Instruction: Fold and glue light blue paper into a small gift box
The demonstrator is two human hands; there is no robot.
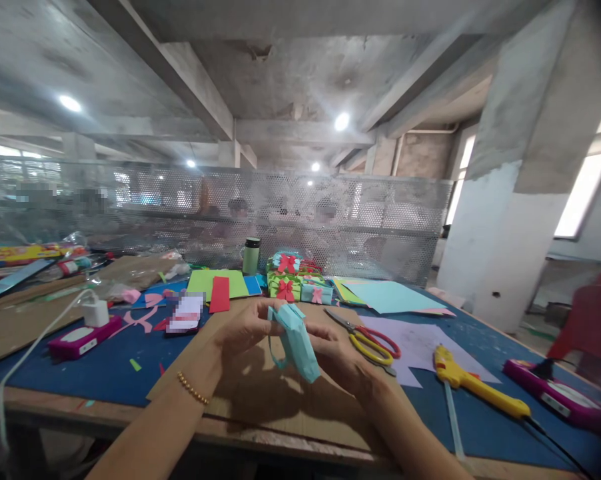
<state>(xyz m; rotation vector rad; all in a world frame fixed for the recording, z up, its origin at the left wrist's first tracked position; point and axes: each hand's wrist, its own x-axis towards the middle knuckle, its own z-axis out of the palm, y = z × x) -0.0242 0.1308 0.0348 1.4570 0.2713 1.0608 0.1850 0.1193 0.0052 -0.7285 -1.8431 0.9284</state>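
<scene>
Concrete workroom, blue tabletop (115, 380): light-blue paper piece (300, 347), held in both hands

Writing: yellow package (28, 253), left edge of frame, reddish lettering too blurred to read; phone-like object (184, 313), left of center, face pixelated.

Hands: left hand (245, 327) pinching the paper piece's upper left, gold bead bracelet (193, 390) at the wrist; right hand (340, 353) closed on its right side. Both forearms enter from the lower edge, wrists angled inward. Paper piece at center of frame, tilted, folded, with a narrow strip looping off its left side, raised over a cardboard sheet (275, 417).

Surface: right of center, scissors (375, 343) with red and yellow handles, partly on lilac paper (425, 337); lower right, yellow glue gun (480, 383); center, beyond the hands, bow-trimmed small boxes (284, 290) beside a green tumbler (251, 257).

Room: perforated screen (400, 220) across the middle; bare ceiling (290, 80) above; part-whitened pillar (490, 233), right; red chair (588, 320), right edge.
</scene>
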